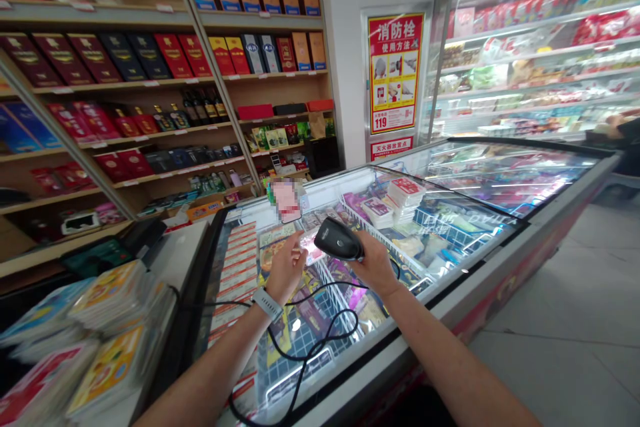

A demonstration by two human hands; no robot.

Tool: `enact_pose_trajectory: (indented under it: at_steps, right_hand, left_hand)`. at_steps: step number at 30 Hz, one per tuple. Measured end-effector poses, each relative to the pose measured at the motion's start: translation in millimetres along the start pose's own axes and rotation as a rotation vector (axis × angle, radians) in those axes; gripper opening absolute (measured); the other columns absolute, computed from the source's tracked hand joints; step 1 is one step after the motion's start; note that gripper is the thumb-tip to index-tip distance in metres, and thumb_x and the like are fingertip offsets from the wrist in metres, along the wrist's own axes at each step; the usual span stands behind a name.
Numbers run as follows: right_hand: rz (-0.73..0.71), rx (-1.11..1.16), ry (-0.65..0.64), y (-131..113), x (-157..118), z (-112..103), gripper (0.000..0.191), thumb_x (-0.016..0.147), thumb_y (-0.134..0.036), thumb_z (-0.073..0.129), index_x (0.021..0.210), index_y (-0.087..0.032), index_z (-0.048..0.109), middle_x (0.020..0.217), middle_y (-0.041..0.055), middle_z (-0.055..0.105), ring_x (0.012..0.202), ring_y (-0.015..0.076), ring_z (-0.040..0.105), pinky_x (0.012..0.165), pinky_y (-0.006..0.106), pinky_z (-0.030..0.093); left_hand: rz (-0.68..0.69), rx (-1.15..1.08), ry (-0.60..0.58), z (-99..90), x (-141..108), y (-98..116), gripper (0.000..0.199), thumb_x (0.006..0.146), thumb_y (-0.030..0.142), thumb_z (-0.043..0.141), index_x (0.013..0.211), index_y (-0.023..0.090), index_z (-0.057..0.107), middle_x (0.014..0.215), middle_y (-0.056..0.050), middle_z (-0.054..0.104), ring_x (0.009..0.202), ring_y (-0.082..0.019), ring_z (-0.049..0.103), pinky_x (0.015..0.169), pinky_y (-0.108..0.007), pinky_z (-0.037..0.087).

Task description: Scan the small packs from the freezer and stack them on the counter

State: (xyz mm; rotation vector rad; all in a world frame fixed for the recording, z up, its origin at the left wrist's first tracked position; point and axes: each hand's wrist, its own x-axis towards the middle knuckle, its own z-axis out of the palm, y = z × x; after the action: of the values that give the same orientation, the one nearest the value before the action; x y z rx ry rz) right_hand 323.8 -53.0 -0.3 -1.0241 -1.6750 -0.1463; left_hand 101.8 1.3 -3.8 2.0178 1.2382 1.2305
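My right hand (376, 263) is wrapped round the handle of a black barcode scanner (340, 240), its head pointing left over the glass lid of a chest freezer (320, 347). Light from the scanner falls on a small pinkish-white packet (311, 245) just left of its head. At that packet's left edge, the fingers of my left hand (286, 270) are pinched together; a grey watch band (267, 303) circles that wrist. The scanner's black cable (313, 350) loops across the glass below both hands. Beyond my left hand lies a pink item (287, 200), blurred out by pixels.
Stacked packaged goods (107, 300) and a dark screen device (100, 257) sit on the counter at left. Wooden shelves (150, 83) of boxed bottles rise behind. An open display fridge (540, 60) stands back right, with part of a person (625, 140) at the right edge.
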Motion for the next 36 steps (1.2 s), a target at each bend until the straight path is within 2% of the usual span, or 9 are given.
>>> enact_pose_trajectory:
  at_steps: [4,10,17,23,27,31,36]
  right_hand:
    - [-0.004,0.003,0.006,-1,1,-1,0.021,0.081,-0.025,0.058,0.101,-0.019,0.056,0.089,0.0065,0.064,0.080,0.0215,0.062,0.071,0.032,0.049]
    - [-0.014,0.006,0.011,-1,1,-1,0.021,0.083,-0.027,0.057,0.103,-0.020,0.056,0.090,0.0065,0.064,0.081,0.0216,0.062,0.072,0.032,0.049]
    - [-0.008,0.001,0.004,-1,1,-1,0.021,0.082,-0.025,0.059,0.102,-0.019,0.057,0.088,0.0065,0.064,0.081,0.0219,0.062,0.072,0.033,0.049]
    - [-0.013,-0.006,0.003,-2,1,-1,0.019,0.082,-0.026,0.058,0.100,-0.019,0.057,0.089,0.0067,0.064,0.081,0.0216,0.062,0.071,0.032,0.049]
    - [-0.010,-0.005,0.000,-2,1,-1,0.020,0.084,-0.030,0.058,0.101,-0.020,0.057,0.089,0.0068,0.065,0.081,0.0218,0.062,0.071,0.033,0.049]
    - [-0.015,-0.005,0.002,-1,0,-1,0.021,0.086,-0.033,0.057,0.102,-0.019,0.058,0.089,0.0076,0.065,0.081,0.0226,0.062,0.072,0.034,0.049]
    - [-0.017,0.001,-0.005,-1,0,-1,0.021,0.086,-0.034,0.056,0.101,-0.019,0.058,0.088,0.0070,0.064,0.081,0.0221,0.062,0.071,0.034,0.049]
  left_hand:
    - [0.017,0.048,-0.033,0.6,-2,-3,0.053,0.085,0.031,0.055,0.137,0.022,0.045,0.094,-0.004,0.059,0.073,-0.014,0.064,0.066,-0.028,0.054]
    - [0.051,0.098,-0.072,1.1,-5,-8,0.072,0.084,0.028,0.056,0.150,0.025,0.025,0.095,-0.004,0.059,0.075,-0.015,0.062,0.067,-0.028,0.053]
    - [0.118,0.208,-0.089,-0.5,-7,-4,0.074,0.086,0.028,0.054,0.152,0.022,0.020,0.088,-0.004,0.058,0.075,-0.018,0.060,0.068,-0.028,0.051]
    - [0.174,0.312,-0.123,-3.7,-8,0,0.072,0.089,0.025,0.045,0.153,0.017,0.013,0.085,-0.006,0.062,0.070,-0.019,0.059,0.071,-0.032,0.050]
    - [0.227,0.332,-0.096,-7.7,-7,3,0.064,0.090,0.024,0.039,0.151,0.016,0.022,0.101,-0.011,0.066,0.088,-0.022,0.063,0.085,-0.034,0.050]
    - [0.252,0.376,-0.102,-13.4,-5,4,0.066,0.089,0.019,0.040,0.152,0.015,0.023,0.112,-0.013,0.065,0.106,-0.025,0.061,0.097,-0.038,0.047]
    - [0.254,0.402,-0.110,-22.9,-4,3,0.058,0.092,0.017,0.038,0.149,0.022,0.031,0.137,-0.010,0.055,0.123,-0.025,0.054,0.104,-0.042,0.044]
